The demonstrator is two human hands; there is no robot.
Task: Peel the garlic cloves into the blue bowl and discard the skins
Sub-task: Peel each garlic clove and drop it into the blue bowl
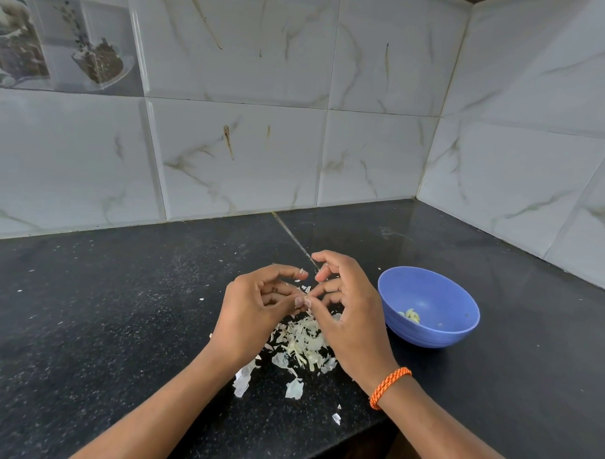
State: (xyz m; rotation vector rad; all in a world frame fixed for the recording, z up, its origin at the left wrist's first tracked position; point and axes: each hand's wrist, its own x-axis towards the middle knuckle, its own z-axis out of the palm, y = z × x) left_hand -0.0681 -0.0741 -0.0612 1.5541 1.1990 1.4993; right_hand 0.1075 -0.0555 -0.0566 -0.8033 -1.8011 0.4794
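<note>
Centrally, just below the middle of the frame, both hands meet above a heap of garlic skins (pixel 302 342) on the black countertop (pixel 120 291). The left hand (pixel 254 306) has its fingers curled inward, thumb tip against the right thumb, and a small pale flake sticks to its index fingertip; whatever it pinches between the thumbs is too small to make out (a clove or a bit of skin, I cannot tell which). The right hand (pixel 346 310) is likewise curled, its thumb and fingertips drawn together at the same spot, so both hands grip the same tiny thing. An orange braided band (pixel 388 387) circles the right wrist.

The skins lie mostly under and just below the hands, with looser white pieces scattered toward the lower centre of the frame and a few specks near the counter's front edge.

At the right of the hands, near but apart from the right hand, sits the blue bowl (pixel 439 302), upright on the countertop. Inside it, low on the near-left wall, lie a few pale peeled garlic cloves (pixel 412 315).

Marble-patterned wall tiles (pixel 246 141) fill the upper frame, and a printed picture tile (pixel 61 35) occupies the upper left.
</note>
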